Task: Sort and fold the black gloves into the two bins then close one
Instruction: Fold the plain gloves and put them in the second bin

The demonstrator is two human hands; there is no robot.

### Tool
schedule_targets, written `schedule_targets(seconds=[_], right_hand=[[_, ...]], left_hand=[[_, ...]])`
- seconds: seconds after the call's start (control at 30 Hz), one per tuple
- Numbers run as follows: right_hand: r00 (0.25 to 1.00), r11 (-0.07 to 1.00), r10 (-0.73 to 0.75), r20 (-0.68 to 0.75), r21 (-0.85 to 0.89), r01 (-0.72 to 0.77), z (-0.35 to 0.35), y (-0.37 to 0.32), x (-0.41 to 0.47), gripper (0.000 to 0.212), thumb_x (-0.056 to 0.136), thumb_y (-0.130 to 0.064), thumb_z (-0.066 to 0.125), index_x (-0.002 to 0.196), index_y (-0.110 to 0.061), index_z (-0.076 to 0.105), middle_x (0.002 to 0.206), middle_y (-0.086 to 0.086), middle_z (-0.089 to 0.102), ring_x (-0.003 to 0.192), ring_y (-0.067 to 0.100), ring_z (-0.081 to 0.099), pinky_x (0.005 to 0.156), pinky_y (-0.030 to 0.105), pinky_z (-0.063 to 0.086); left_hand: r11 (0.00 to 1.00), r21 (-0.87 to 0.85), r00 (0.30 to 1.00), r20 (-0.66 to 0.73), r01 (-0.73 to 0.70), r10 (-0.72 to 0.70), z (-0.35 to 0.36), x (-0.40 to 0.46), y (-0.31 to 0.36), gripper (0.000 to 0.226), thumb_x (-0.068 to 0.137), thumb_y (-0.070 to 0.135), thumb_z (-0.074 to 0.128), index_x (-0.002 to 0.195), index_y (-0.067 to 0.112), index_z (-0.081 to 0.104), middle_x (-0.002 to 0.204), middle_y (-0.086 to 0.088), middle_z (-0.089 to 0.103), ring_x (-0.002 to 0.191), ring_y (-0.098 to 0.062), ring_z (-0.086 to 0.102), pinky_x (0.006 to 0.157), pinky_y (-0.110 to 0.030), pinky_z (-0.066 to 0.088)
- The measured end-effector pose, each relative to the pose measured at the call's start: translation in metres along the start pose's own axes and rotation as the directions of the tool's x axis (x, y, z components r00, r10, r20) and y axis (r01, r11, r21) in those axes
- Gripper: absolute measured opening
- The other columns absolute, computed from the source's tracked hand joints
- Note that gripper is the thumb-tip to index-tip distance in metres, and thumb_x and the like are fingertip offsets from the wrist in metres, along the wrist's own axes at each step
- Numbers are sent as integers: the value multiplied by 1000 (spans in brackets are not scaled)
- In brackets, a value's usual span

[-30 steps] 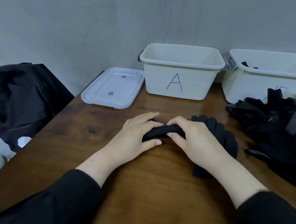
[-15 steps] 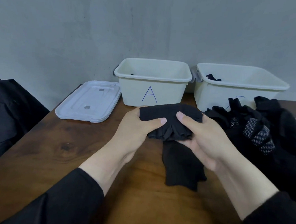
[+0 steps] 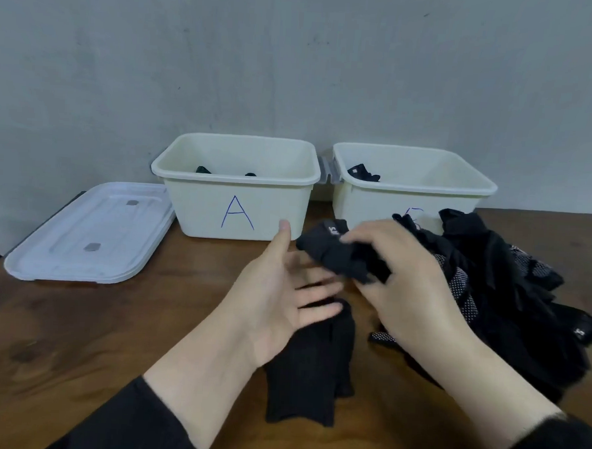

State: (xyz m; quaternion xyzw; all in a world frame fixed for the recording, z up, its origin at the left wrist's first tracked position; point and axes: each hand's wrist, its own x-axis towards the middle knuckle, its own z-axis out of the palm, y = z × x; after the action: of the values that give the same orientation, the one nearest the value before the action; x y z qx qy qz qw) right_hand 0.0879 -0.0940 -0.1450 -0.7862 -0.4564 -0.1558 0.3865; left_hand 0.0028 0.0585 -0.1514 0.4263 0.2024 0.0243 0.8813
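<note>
A folded black knit glove (image 3: 334, 255) with a small white mark near its cuff, too blurred to read, is held above the wooden table (image 3: 76, 333), in front of the gap between the two bins. The right hand (image 3: 407, 292) grips it from the right side, fingers curled over the top of the bundle and thumb beneath, so most of the glove sticks out to the left of the grip. The left hand (image 3: 280, 299) is just beside it, palm turned up, fingers spread and relaxed, thumb pointing upward; it holds nothing, and its fingertips are blurred under the bundle, so contact there cannot be judged.

Below the left hand a second black knit glove (image 3: 309, 372) lies flat on the table, cuff toward the person. To the right sits a heap of black gloves (image 3: 516, 304), some with white dotted grip patches.

Behind stands a cream plastic bin (image 3: 237, 204) marked with a blue handwritten "A", a few dark pieces showing at its bottom. Just beside it, on the right, a second cream plastic bin (image 3: 416, 193) holds a dark glove; its blue letter is mostly hidden by the heap. A white rectangular plastic lid (image 3: 88, 234) lies flat on the table to the left of bin A.
</note>
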Motion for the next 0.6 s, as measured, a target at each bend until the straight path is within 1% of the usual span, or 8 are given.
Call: schedule_targets(seconds=[0.07, 0.13, 0.2, 0.27, 0.3, 0.37, 0.47, 0.6], right_hand=[[972, 973, -175, 154, -126, 195, 1, 9, -5, 49, 78, 10, 72, 119, -17, 69, 124, -6, 60, 121, 12, 56, 105, 24, 42], [953, 966, -205, 223, -111, 234, -3, 12, -7, 48, 86, 4, 69, 128, -18, 67, 137, -6, 57, 132, 8, 50, 111, 19, 37], [980, 996, -82, 184, 50, 74, -11, 3, -6, 39, 92, -8, 67, 128, -24, 67, 138, -15, 57, 134, -1, 47, 110, 13, 35], [977, 947, 202, 63, 243, -212, -16, -5, 2, 27, 94, -29, 67, 121, -33, 66, 125, -23, 64, 125, -4, 55, 103, 16, 43], [929, 871, 362, 76, 327, -366, -19, -7, 9, 31, 91, -38, 69, 121, -35, 64, 120, -24, 66, 118, -4, 60, 99, 19, 47], [803, 616, 505, 317, 520, -592, -20, -7, 22, 38, 91, -42, 68, 126, -29, 65, 117, -15, 73, 110, 3, 68, 97, 31, 54], [714, 365, 519, 469, 634, -682, -19, -4, 33, 31, 97, -25, 65, 125, -11, 67, 112, 8, 76, 103, 21, 74, 89, 40, 60], [720, 384, 558, 412, 642, -664, -32, 10, 43, 28, 96, -14, 66, 122, -4, 65, 111, 15, 75, 101, 30, 74, 87, 42, 61]], left_hand=[[996, -94, 993, 118, 13, -2, 2, 1, 4, 54, 102, 51, 48, 133, 10, 63, 128, -16, 69, 121, -33, 65, 105, -50, 50], [994, -82, 989, 119, -74, 84, 2, 7, 7, 36, 103, 27, 54, 133, 8, 63, 129, -16, 68, 122, -31, 64, 109, -48, 47], [985, 2, 981, 89, -173, 172, 1, 12, 8, 31, 100, 10, 56, 130, 8, 65, 124, -18, 70, 113, -30, 67, 102, -44, 51], [971, 82, 969, 123, -226, 215, 2, 14, 9, 32, 99, 5, 55, 129, 9, 65, 124, -19, 69, 112, -32, 67, 100, -45, 50], [959, 124, 960, 148, -256, 237, 5, 15, 10, 33, 99, 3, 55, 130, 10, 65, 125, -19, 69, 117, -34, 66, 104, -46, 48], [919, 215, 939, 172, -330, 297, 11, 18, 10, 36, 98, 1, 56, 130, 13, 65, 125, -16, 70, 120, -35, 64, 108, -49, 48], [828, 341, 896, 180, -445, 407, 24, 20, 9, 42, 95, -3, 59, 129, 21, 67, 117, -4, 74, 113, -23, 69, 101, -41, 54], [721, 425, 837, 262, -547, 480, 37, 29, 15, 51, 97, -3, 56, 134, 32, 62, 119, 10, 74, 114, -9, 67, 99, -29, 52]])
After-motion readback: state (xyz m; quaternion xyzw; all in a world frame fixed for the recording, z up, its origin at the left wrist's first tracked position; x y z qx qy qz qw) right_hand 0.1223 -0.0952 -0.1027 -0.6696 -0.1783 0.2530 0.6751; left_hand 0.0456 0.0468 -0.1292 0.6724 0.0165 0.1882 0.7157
